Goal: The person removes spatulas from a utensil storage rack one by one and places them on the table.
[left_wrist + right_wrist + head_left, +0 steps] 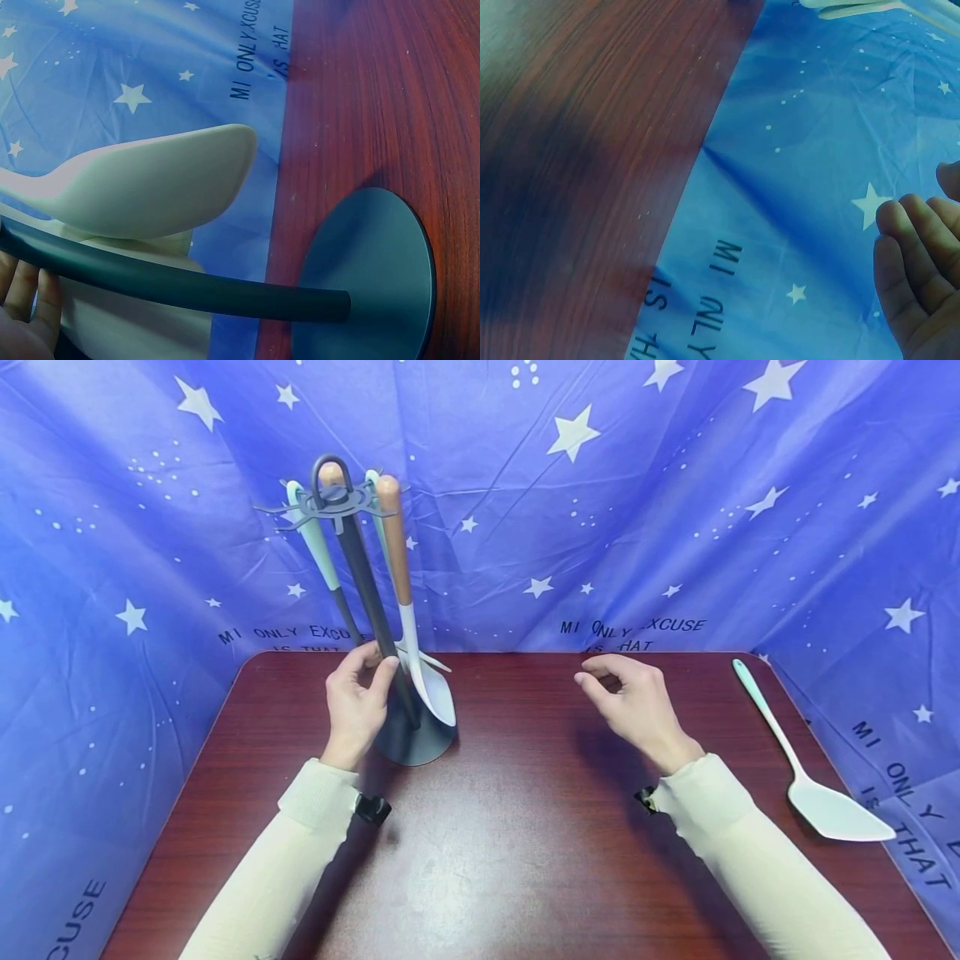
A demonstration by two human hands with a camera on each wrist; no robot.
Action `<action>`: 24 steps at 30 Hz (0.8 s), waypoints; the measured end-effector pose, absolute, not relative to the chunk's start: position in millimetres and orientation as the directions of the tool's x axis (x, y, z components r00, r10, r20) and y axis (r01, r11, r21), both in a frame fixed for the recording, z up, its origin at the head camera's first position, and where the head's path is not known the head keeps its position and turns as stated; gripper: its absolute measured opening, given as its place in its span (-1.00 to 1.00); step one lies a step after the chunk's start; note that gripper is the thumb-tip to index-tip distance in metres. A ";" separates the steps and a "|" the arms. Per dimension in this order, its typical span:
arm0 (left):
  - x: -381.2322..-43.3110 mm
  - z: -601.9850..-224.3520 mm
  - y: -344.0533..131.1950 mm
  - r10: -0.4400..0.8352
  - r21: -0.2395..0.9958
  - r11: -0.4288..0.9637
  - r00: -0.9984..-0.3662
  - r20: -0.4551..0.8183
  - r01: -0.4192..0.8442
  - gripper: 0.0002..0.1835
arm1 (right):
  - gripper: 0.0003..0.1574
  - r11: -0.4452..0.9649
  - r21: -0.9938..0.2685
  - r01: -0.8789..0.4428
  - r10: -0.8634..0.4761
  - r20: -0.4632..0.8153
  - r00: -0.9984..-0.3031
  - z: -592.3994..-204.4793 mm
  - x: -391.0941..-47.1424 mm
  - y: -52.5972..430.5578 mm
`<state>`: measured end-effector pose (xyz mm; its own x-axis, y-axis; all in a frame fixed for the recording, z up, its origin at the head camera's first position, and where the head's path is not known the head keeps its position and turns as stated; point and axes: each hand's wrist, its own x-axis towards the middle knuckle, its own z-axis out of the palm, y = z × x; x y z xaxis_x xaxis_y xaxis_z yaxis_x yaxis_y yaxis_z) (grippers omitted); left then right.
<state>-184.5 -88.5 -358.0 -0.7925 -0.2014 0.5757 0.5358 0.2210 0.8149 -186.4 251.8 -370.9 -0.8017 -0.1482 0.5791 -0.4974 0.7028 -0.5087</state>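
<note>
A dark utensil stand (375, 585) rises from a round base at the left of the table. My left hand (356, 702) grips its pole partway up; in the left wrist view the fingers (49, 300) lie against the pole. Several utensils hang from the stand's top ring, among them a white turner (433, 693) with a wooden handle and one with a mint handle (315, 547). My right hand (637, 702) hovers over the table's right half, its fingers loosely bent and holding nothing. The right wrist view shows its fingers (911, 262) against the curtain.
A white turner (832, 806) with a pale green handle lies at the table's right edge. The dark red wooden table (510, 827) is closed in by blue star-printed curtains (487, 527) at the back and both sides.
</note>
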 end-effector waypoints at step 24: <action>-185.6 -359.3 -88.6 -0.200 0.811 0.215 -0.788 0.582 0.545 -0.81 | -0.82 0.594 -0.565 -0.573 -0.187 0.595 -0.781 -368.1 -191.3 205.1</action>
<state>-185.6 -88.6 -359.3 -0.7880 -0.1995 0.5825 0.5447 0.2151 0.8106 -191.3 205.1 -368.1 -0.7814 -0.1867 0.5954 -0.5726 0.5939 -0.5652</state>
